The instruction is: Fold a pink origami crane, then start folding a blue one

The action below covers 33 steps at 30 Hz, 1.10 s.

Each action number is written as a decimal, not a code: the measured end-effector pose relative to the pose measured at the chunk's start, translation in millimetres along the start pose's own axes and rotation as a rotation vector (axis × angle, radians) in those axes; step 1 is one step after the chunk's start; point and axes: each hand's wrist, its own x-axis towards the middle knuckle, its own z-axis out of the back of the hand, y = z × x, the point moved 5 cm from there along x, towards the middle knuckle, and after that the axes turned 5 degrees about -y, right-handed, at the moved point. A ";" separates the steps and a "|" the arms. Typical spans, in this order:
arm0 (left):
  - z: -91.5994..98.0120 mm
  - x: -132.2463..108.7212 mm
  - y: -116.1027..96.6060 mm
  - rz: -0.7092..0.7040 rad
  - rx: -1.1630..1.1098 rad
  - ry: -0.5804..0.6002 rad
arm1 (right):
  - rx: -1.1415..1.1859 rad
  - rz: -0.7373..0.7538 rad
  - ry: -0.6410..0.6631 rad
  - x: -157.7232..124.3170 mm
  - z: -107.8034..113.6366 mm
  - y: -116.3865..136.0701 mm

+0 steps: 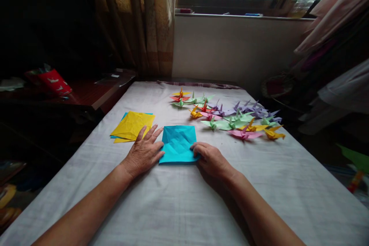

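Note:
A creased sheet of blue origami paper (pixel 179 143) lies on the cloth-covered table between my hands, its front edge looking folded over. My left hand (pixel 145 150) rests with fingers spread, thumb side touching the paper's left edge. Its fingertips reach close to the stack of yellow and blue paper (pixel 131 126) on the left. My right hand (pixel 208 156) is closed at the paper's right edge, thumb and curled fingers gripping it near the lower corner.
Several folded paper cranes (pixel 238 121) in purple, green, pink, orange and red stand at the back right of the table (pixel 161 207). A red container (pixel 54 81) is on a dark desk to the left. Curtain and window lie behind; clothes hang at right.

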 end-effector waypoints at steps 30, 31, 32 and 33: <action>-20.7 -17.3 -11.1 -0.114 -0.357 0.173 | -0.426 0.026 -0.112 -7.8 -11.6 7.1; -21.3 -17.6 -13.3 -0.119 -0.364 0.178 | -0.430 0.034 -0.115 -7.3 -11.9 9.5; -22.1 -17.7 -14.8 -0.117 -0.361 0.174 | -0.433 0.040 -0.119 -6.8 -12.0 11.7; -23.0 -17.5 -15.6 -0.111 -0.351 0.163 | -0.434 0.043 -0.123 -6.5 -11.8 14.0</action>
